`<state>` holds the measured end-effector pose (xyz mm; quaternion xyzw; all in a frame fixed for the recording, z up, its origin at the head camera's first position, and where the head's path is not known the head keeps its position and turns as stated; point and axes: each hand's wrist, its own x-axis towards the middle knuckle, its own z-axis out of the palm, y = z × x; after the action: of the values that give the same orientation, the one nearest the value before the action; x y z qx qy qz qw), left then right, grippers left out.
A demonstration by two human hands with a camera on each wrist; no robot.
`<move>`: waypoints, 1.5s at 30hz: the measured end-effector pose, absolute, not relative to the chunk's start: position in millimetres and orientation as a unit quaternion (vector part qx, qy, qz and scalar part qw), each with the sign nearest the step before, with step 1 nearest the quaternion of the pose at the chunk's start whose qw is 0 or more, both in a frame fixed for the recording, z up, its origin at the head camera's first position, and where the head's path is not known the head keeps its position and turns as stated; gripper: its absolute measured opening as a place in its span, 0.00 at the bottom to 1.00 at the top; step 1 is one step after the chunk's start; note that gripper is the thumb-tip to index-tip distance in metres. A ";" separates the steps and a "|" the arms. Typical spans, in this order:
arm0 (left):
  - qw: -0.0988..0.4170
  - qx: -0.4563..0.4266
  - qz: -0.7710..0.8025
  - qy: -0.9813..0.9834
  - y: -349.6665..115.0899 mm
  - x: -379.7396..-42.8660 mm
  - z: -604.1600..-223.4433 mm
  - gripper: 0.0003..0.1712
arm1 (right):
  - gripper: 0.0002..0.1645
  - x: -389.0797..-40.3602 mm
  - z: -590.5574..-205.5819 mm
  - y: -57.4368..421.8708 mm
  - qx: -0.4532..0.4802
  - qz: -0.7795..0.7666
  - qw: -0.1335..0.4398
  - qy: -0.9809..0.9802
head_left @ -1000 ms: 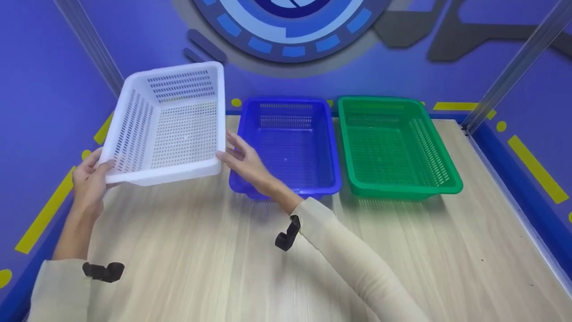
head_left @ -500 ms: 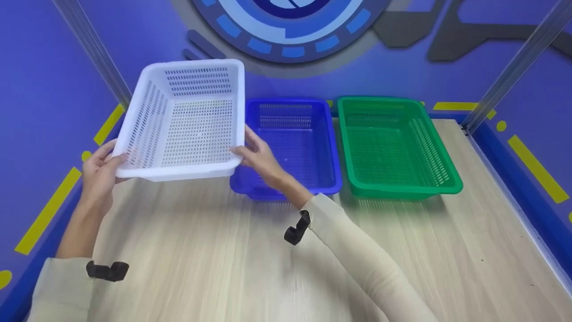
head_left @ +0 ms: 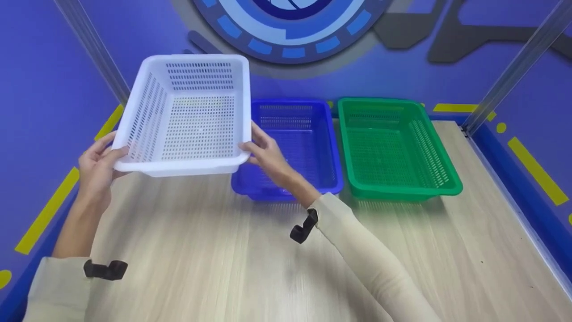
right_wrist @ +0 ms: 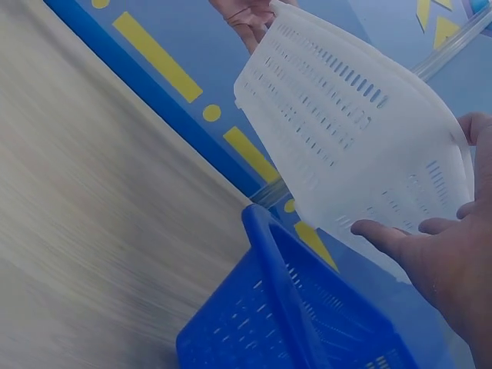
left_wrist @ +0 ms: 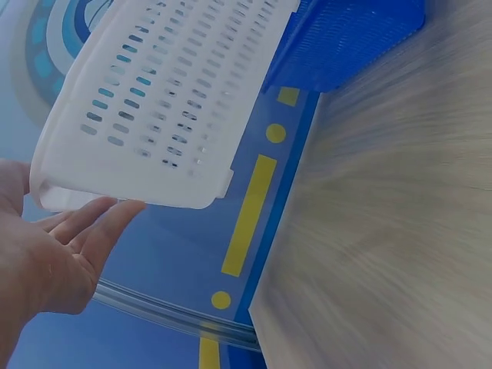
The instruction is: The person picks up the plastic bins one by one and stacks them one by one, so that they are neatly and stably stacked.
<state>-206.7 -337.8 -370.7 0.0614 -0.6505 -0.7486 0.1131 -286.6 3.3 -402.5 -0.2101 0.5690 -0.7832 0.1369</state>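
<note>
A white slotted plastic basket is held up above the table, its inside facing me and nothing in it. My left hand grips its near left corner, thumb over the rim and fingers underneath. On the near right side my right hand holds it the same way, thumb on the rim. The left wrist view shows the left hand under the end of the basket. In the right wrist view the right hand spreads its fingers along the outer wall of the basket.
On the wooden table a blue basket stands at the back, partly covered by the white basket and right hand. A green basket stands to its right. Blue panels with metal posts border the table.
Both hands have carried the white basket to the right and slightly up, so it overlaps the blue basket's left edge. It is also tilted less sideways. The blue and green baskets stay put.
</note>
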 end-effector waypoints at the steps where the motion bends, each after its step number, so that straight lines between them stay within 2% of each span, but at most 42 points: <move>1: 0.115 0.059 -0.753 -0.646 -337.1 -206.5 -370.2 0.34 | 0.47 -286.8 -401.5 4.7 -0.210 -0.781 0.136 0.572; 7: 0.117 0.032 -0.768 -0.629 -332.4 -207.8 -369.8 0.27 | 0.47 -287.8 -394.7 17.8 -0.212 -0.767 0.124 0.593; 15: 0.082 0.009 -0.780 -0.621 -317.9 -212.6 -366.0 0.22 | 0.45 -286.0 -387.1 45.1 -0.200 -0.760 0.116 0.608; 28: 0.061 -0.011 -0.744 -0.666 -284.1 -222.1 -363.9 0.29 | 0.45 -284.0 -380.3 90.6 -0.204 -0.742 0.093 0.632; 38: 0.026 -0.027 -0.709 -0.704 -256.4 -227.1 -363.2 0.36 | 0.43 -279.5 -384.0 121.9 -0.190 -0.749 0.086 0.629; 45: 0.030 -0.033 -0.707 -0.705 -245.6 -231.2 -363.4 0.36 | 0.44 -279.9 -384.6 131.0 -0.180 -0.758 0.086 0.620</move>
<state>-231.2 -245.6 -363.4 -0.0326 -0.7053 -0.7075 0.0303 -279.9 131.0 -384.6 -0.1801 0.6204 -0.7584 0.0862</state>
